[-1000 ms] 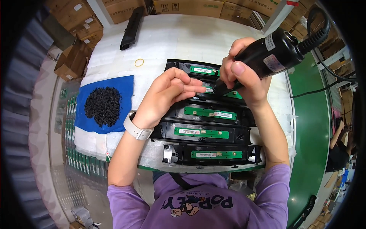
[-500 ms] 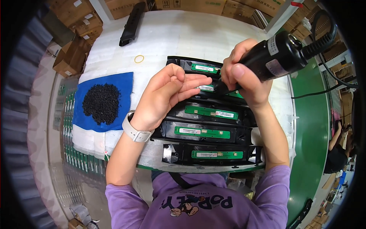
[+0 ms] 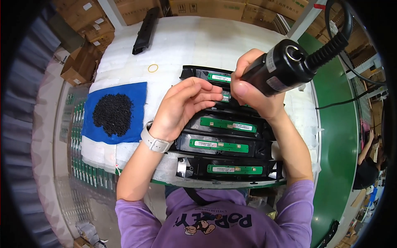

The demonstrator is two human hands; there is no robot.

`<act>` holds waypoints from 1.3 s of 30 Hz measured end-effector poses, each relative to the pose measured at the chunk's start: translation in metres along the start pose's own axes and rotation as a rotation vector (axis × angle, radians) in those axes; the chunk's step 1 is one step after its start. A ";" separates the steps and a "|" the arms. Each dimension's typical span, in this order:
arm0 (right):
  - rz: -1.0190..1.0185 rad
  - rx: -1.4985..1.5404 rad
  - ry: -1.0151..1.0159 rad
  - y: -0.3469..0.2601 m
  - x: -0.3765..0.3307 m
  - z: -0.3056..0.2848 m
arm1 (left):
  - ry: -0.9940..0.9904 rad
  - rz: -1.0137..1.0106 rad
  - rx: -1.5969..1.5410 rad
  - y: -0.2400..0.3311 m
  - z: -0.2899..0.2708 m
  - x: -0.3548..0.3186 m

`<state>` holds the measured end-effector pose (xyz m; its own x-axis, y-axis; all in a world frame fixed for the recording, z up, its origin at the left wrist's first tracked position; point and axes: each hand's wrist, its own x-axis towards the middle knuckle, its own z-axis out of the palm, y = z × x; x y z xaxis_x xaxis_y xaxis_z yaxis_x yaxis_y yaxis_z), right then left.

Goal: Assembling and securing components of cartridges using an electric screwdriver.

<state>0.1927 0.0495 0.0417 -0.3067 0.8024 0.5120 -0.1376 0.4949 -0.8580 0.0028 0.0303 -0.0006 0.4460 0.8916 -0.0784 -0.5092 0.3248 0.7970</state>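
My right hand point(image 3: 258, 89) is wrapped round a black corded electric screwdriver point(image 3: 279, 68). Its body tilts up to the right, and its tip is hidden behind my hand. Palm up, my left hand point(image 3: 186, 105) is beside it, thumb and forefinger bent together and the other fingers reaching over a green circuit board point(image 3: 226, 96); what the bent fingers hold, if anything, is too small to make out. That board lies in the second of several long black plastic housings point(image 3: 188, 72) lined up across the table. Nearer me, more housings carry green boards point(image 3: 228, 124) with white labels.
Left of the housings, a heap of small black pieces point(image 3: 112, 115) lies on a blue cloth point(image 3: 138, 93). A yellow rubber band point(image 3: 153, 68) and another black housing point(image 3: 144, 33) are farther back on the white-covered table point(image 3: 198, 39). The screwdriver's cable point(image 3: 331, 47) rises at the right.
The screwdriver and my right hand have shifted a little left, with the tool standing more upright. My left hand's fingers have curled slightly and moved a little left.
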 end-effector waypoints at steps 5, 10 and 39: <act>-0.137 0.609 -0.172 -0.013 0.004 -0.019 | -0.002 -0.006 -0.149 -0.009 0.011 0.000; -0.260 0.669 -0.171 -0.031 0.001 -0.014 | -0.162 -0.128 -0.279 -0.016 0.015 -0.005; -0.267 0.671 -0.088 -0.042 0.001 -0.037 | -0.128 0.054 0.404 -0.014 0.021 -0.008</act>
<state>0.2334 0.0417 0.0801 -0.2529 0.6389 0.7265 -0.7576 0.3362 -0.5594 0.0219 0.0119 0.0018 0.5272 0.8494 0.0249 -0.2163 0.1057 0.9706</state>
